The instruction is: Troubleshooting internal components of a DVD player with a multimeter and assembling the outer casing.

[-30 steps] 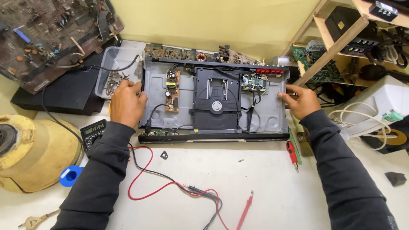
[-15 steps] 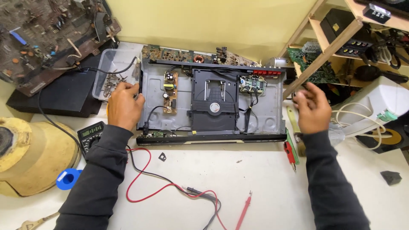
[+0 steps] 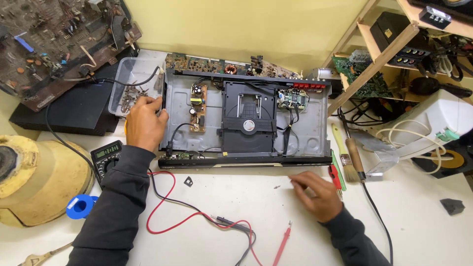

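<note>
Disc player chassis [image 3: 310, 135] lies opened on the white bench [image 3: 207, 241], left hand [image 3: 144, 123] clamped on its left edge; right hand [image 3: 318, 194] rests loose on the bench, empty, just below the chassis front

One camera only, worn on the person's head, looking steeply down and slightly forward over a white desk [image 3: 419, 216] toward a yellow wall [image 3: 246, 24]. It sits close, at arm's reach: both forearms enter from the bottom edge. The opened disc player [image 3: 246, 118] fills the middle of the frame. Wooden shelves [image 3: 379, 54] cut the right edge, probably somewhat stretched by the wide lens. No second view exists to overlap.
</note>
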